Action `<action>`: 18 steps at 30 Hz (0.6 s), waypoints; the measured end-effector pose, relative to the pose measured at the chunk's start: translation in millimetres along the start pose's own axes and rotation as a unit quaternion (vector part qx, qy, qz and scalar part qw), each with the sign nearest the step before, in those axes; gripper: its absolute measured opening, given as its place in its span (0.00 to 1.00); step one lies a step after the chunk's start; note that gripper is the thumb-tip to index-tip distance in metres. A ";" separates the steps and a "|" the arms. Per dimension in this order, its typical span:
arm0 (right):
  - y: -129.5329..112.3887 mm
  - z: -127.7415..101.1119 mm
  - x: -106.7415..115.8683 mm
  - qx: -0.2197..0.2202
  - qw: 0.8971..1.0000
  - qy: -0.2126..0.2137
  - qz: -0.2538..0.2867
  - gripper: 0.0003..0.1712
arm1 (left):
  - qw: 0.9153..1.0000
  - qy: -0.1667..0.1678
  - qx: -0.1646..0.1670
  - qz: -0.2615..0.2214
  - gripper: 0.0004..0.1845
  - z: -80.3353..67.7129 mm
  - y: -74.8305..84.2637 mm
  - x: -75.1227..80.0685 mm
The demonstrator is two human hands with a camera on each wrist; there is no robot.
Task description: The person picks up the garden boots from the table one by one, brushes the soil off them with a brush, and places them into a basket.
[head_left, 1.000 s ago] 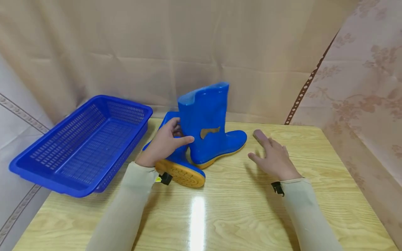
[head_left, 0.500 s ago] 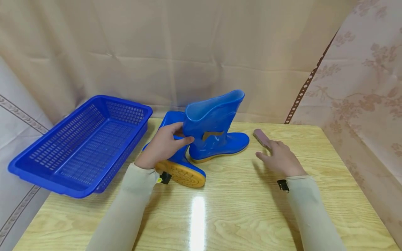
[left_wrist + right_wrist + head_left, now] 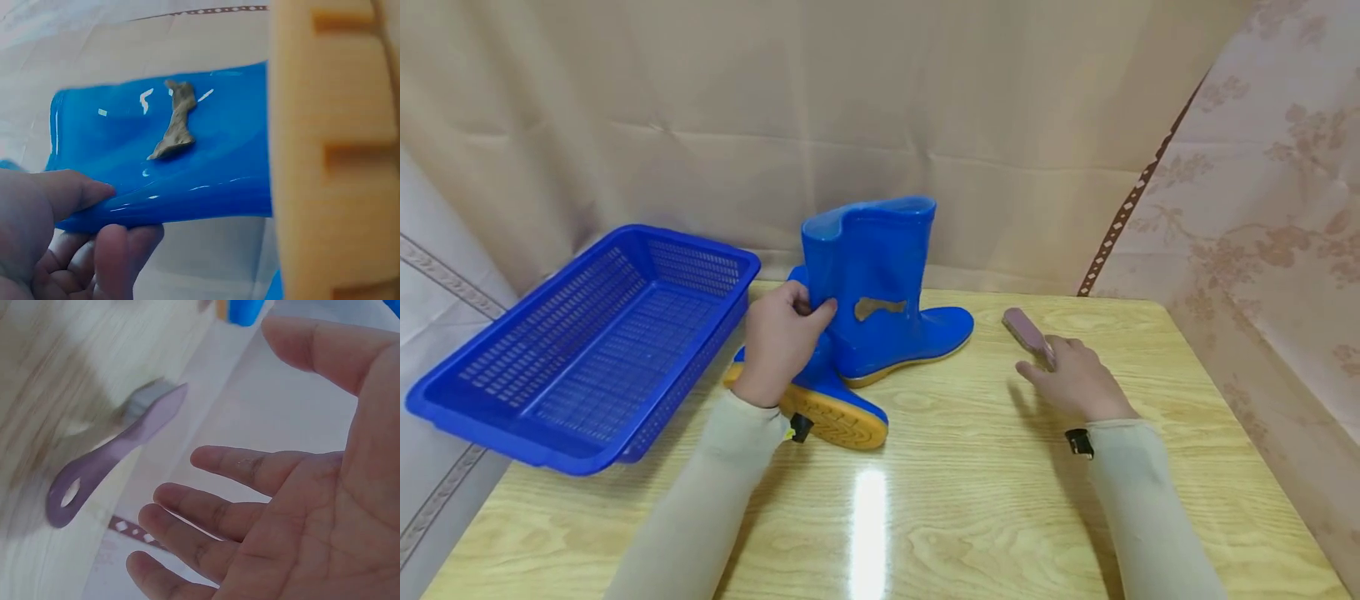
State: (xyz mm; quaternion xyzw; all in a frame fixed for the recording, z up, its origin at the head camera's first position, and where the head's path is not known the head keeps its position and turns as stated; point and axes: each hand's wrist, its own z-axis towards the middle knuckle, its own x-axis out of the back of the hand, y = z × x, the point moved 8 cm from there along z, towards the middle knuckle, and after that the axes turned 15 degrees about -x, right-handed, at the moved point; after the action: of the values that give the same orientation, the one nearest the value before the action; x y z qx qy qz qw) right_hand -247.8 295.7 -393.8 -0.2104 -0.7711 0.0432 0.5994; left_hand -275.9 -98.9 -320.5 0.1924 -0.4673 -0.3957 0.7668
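Note:
A blue rubber boot [image 3: 880,258] stands upright on the table, toe to the right, with a brown, mud-like patch [image 3: 177,125] on its shaft. My left hand [image 3: 782,337] pinches the back of that shaft between thumb and fingers. Beneath this hand lies a second blue boot [image 3: 838,408] on its side, its yellow sole facing me and its shaft partly hidden. To the right, a mauve scrubbing brush [image 3: 1026,332] lies bristles down. My right hand [image 3: 1078,379] hovers over its handle, fingers spread and apart from it in the right wrist view.
A blue plastic basket [image 3: 700,350] with mesh walls stands at the left of the wooden table [image 3: 970,500]. A beige curtain [image 3: 1022,150] hangs behind the table, and a floral cloth [image 3: 1285,208] hangs on the right.
The standing boot has tipped towards me and back upright, now a little further left with my left hand. My right hand has shifted slightly right, over the brush handle.

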 end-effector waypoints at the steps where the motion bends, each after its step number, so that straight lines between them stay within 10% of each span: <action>1: 3.0 0.9 0.5 -0.004 1.000 -0.001 -0.001 0.53 | 1.000 0.005 0.000 0.005 0.19 0.3 -1.2 0.8; 18: 26.7 28.0 -15.0 -0.021 1.000 -0.002 0.011 0.13 | 0.982 -0.185 0.012 -0.038 0.20 0.6 5.3 -13.7</action>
State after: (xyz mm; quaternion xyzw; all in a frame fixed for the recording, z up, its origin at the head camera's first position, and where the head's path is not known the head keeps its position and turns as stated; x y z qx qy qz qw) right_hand -264.0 319.5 -423.6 -0.2311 -0.7707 0.0343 0.5928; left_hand -277.6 -84.8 -324.4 0.1429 -0.5981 -0.4473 0.6495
